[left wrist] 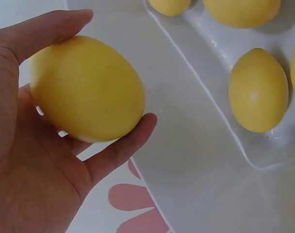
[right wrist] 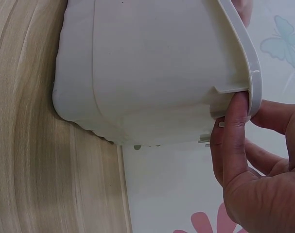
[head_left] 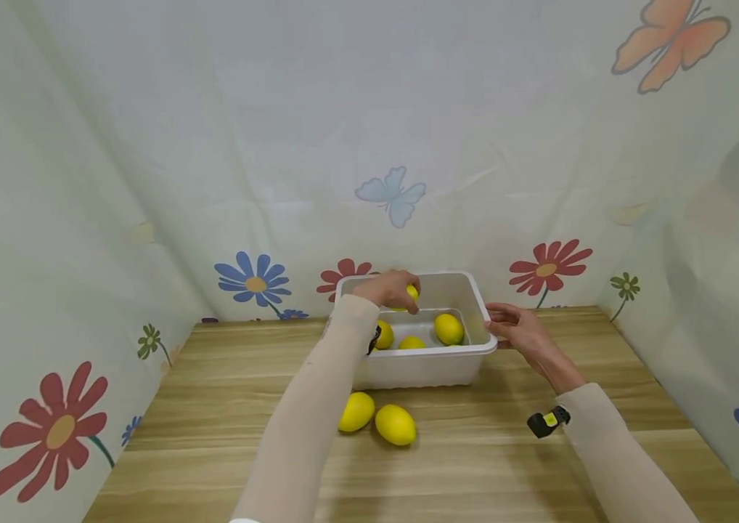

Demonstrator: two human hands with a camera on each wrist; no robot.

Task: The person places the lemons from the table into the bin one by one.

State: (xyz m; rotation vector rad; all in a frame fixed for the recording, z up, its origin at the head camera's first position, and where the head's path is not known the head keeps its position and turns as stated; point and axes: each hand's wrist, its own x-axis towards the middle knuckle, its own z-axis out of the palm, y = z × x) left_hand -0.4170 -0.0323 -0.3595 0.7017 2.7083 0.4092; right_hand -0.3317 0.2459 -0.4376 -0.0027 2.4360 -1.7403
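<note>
My left hand [head_left: 390, 288] grips a yellow lemon [left wrist: 89, 90] over the back left part of a white plastic bin [head_left: 418, 369]. In the left wrist view, the thumb and fingers curl round that lemon, which hangs apart from the lemons in the bin. Inside, several lemons lie on the floor, one of them a lemon [head_left: 449, 329] at the right side. At the bin's right wall, my right hand [head_left: 518, 333] pinches the rim [right wrist: 254, 73] between thumb and fingers. My left forearm hides part of the bin's left side.
Two lemons lie on the wooden table [head_left: 474, 465] in front of the bin: one lemon [head_left: 395, 425] and another lemon [head_left: 356, 412] partly behind the left sleeve. Behind and beside the table hangs a white curtain [head_left: 291, 145] with printed flowers and butterflies.
</note>
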